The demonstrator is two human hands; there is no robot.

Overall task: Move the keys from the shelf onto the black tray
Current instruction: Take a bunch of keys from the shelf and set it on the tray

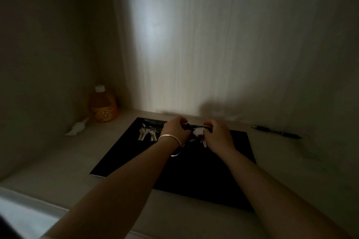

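Black tray [229,172]: flat on the pale shelf [64,163], lower centre of frame; its far edge lies close to the back wall.
Keys already placed: one silver bunch [148,133] rests on the tray's far left corner, clear of both hands.
Keys in hand: a second bunch [198,134], with a white tag and a dark fob, sits between the hands over the far middle of the tray.
Left hand [174,129]: fingers curled onto the dark end of that bunch; bangle [170,139] on the wrist.
Right hand [219,135]: fingers closed on the other end, key blades hanging below.
Step (judged): setting down the second bunch; transfer nearly complete.
Next move (judged): lower until the keys lie on the tray, then let go with both hands.
Hard to tell: very dim light; whether the bunch already touches the tray is unclear. A ring [176,153] under the left wrist is partly hidden.
Other items: orange drink bottle [103,107] centre left, pen [275,132] at right.
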